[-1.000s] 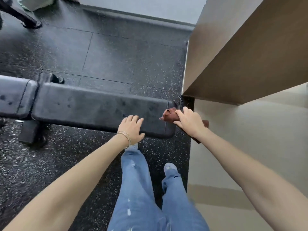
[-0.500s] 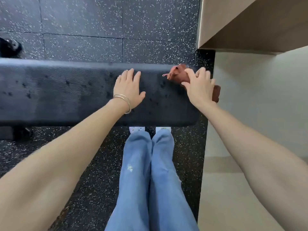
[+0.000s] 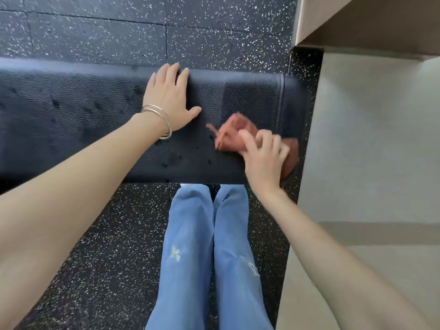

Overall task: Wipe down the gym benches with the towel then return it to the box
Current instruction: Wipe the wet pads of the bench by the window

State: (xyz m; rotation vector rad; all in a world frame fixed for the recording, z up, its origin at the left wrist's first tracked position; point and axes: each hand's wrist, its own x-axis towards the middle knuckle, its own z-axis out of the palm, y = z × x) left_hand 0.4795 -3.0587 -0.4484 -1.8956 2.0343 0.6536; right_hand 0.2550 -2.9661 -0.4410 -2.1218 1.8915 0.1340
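Down at the right end of the bench (image 3: pixel 95 115) now, leaning right over it. Bracing with the left hand (image 3: pixel 169 96): flat on the pad, fingers straight and close together, thumb stuck out to the side, fingertips reaching the far edge. Wearing thin bangles (image 3: pixel 162 122) on that wrist. Scrubbing with the right hand (image 3: pixel 264 158): fingers bent over a bunched reddish towel (image 3: pixel 234 131), pressing it onto the pad near the front edge, just short of the end seam. Blurred there, so cannot tell how tight the grip is, but clutching rather than lying flat.

Spotting dark wet dots (image 3: pixel 175 159) just left of the towel, and more scattered further left along the pad. Reading the strip beside the seam as smoother and duller, so probably wiped already. Judging from that: early days on this bench, with only the end patch dealt with and the long stretch to the left untouched. Seeing no second bench and no box anywhere here, so cannot tell how much else is done.

Left to do, by the look of it: sweep leftward over those dots, cover the rest of the pad, then carry the towel off to its box. Standing in blue jeans (image 3: pixel 190 234) on speckled black floor (image 3: pixel 95 32), pale wall (image 3: pixel 369 139) close on the right.
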